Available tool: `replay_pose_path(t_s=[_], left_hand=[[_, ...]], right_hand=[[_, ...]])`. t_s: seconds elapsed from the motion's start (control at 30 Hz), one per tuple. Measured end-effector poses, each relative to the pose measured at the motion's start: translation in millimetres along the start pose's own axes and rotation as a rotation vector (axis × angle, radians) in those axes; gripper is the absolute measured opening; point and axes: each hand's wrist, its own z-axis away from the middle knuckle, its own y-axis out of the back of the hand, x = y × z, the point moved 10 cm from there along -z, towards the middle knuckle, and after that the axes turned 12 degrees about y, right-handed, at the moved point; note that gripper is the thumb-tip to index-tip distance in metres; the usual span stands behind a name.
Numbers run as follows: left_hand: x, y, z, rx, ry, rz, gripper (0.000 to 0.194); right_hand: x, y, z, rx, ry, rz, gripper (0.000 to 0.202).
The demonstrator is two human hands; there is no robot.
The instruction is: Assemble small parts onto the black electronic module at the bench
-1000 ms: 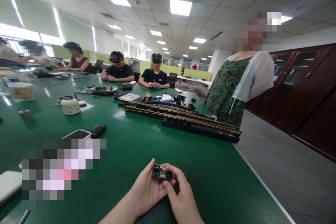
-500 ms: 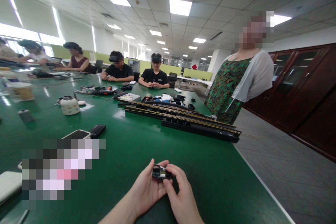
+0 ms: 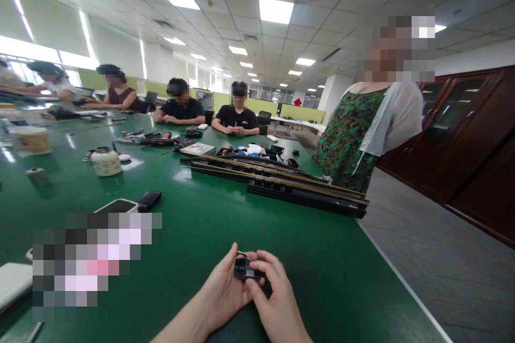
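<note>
A small black device (image 3: 242, 268) with an open housing rests in my hands above the near part of the green table (image 3: 193, 236). A paler patch shows inside it, too small to make out. My left hand (image 3: 225, 284) holds it from the left and below, thumb along its left edge. From the right, my right hand (image 3: 276, 292) grips it with fingertips over its top and the thumb at its near side. The fingers hide its right end.
Long black rails (image 3: 306, 201) with thin brass-coloured rods lie beyond my hands. To the left are a phone (image 3: 118, 206), a black case (image 3: 149, 200) and a pale jar (image 3: 107, 162). A person (image 3: 350, 134) stands at the right edge; others sit across the table.
My right fingers have shifted left over the device's top, and the thumb has moved slightly left. The standing person has moved a little to the right.
</note>
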Motion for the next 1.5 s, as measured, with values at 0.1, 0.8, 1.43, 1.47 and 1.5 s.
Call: replay_pose_path(t_s=[0.1,0.8,1.43,1.47,1.5], left_hand=[[-1,-6.1,1,-0.066,0.015,0.011,0.033],[-1,-3.8,-3,-0.107,0.011,0.03,0.029],[1,-1.7,2,0.007,-0.001,0.087,0.025],[1,-1.3,2,0.02,-0.004,0.083,0.025],[1,-0.7,2,0.034,-0.005,0.077,0.025]], right_hand=[[0,0,0,0.005,-0.003,-0.008,0.023],[1,-1,0,-0.002,-0.021,-0.029,0.02],[16,9,2,0.14,-0.107,-0.135,0.018],[18,10,2,0.151,-0.131,-0.157,0.018],[21,9,3,0.162,-0.155,-0.183,0.018]])
